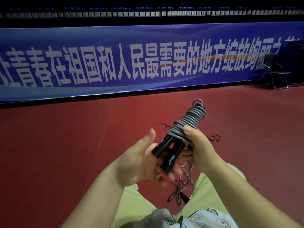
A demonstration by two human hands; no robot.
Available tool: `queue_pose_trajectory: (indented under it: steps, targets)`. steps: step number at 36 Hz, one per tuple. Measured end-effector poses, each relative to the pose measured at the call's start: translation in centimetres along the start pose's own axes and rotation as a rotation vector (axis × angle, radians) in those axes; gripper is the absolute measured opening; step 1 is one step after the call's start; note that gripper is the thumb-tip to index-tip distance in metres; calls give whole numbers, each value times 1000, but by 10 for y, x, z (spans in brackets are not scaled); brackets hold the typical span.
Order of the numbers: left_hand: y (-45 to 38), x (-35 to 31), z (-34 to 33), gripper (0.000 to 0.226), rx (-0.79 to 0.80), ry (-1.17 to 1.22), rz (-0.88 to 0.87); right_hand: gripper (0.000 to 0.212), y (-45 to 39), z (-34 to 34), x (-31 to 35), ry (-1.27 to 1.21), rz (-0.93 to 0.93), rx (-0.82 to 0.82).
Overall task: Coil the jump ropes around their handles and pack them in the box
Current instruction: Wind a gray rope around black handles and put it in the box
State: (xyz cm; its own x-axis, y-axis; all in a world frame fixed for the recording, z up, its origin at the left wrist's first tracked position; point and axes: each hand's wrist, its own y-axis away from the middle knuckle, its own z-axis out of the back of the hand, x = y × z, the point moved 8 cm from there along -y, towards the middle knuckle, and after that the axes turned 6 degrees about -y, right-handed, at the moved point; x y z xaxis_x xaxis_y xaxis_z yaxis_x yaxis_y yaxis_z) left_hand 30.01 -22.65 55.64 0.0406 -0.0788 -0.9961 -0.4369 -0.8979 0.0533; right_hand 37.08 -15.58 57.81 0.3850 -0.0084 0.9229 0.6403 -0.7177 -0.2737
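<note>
A grey jump rope [189, 122] is wound in tight coils around two black handles [166, 150], whose lower ends stick out side by side. My right hand [200, 145] grips the coiled bundle, thumb pressed on the lower coils. My left hand [139, 162] lies palm up under the handle ends, fingers fairly straight, cradling them. A small loop of rope pokes out at the bundle's top. Frayed thin cords [185, 176] hang below my right hand. No box is in view.
I sit on a red sports floor [65, 145] with my legs in light green trousers [134, 204] spread. Loose dark threads [213, 138] lie on the floor. A long blue banner [131, 63] runs along the back, with a black folding chair [276, 71] at the right.
</note>
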Motion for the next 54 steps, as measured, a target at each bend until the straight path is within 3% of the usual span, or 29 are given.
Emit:
queue_pose_trajectory:
  steps: [3,6,8,9,12,15,21,27,33,37,40,44,54]
  targets:
    - [-3,6,-21,85,223,206,-11,54,0,-4,1,-56,7,50]
    - [-5,10,-35,76,325,328,-20,76,0,-10,6,-22,46,91]
    - [-7,11,-39,70,327,393,-1,54,0,-13,10,25,69,133]
    - [-8,11,-38,70,301,405,18,48,0,-13,11,39,58,143]
    - [-8,11,-24,68,157,375,66,66,1,-15,9,113,-24,229]
    - [-6,8,-12,67,14,318,78,66,3,-14,9,241,-87,275]
    - [-3,8,8,65,-196,106,80,46,0,-3,5,423,-112,209]
    - [0,4,20,67,-362,-90,70,53,-1,5,0,514,-133,106]
    - [0,-10,38,63,-576,-469,67,46,-5,16,-4,534,-136,-47]
    - [5,-30,51,72,-715,-794,-17,40,-4,13,-7,378,-94,-47]
    - [8,-43,49,63,-754,-929,-59,52,-4,10,-7,305,-95,-33]
    - [11,-45,50,27,-798,-1028,-43,66,-5,10,-7,402,-139,-53]
    - [15,-34,52,31,-839,-1033,10,47,0,11,3,587,-68,-141]
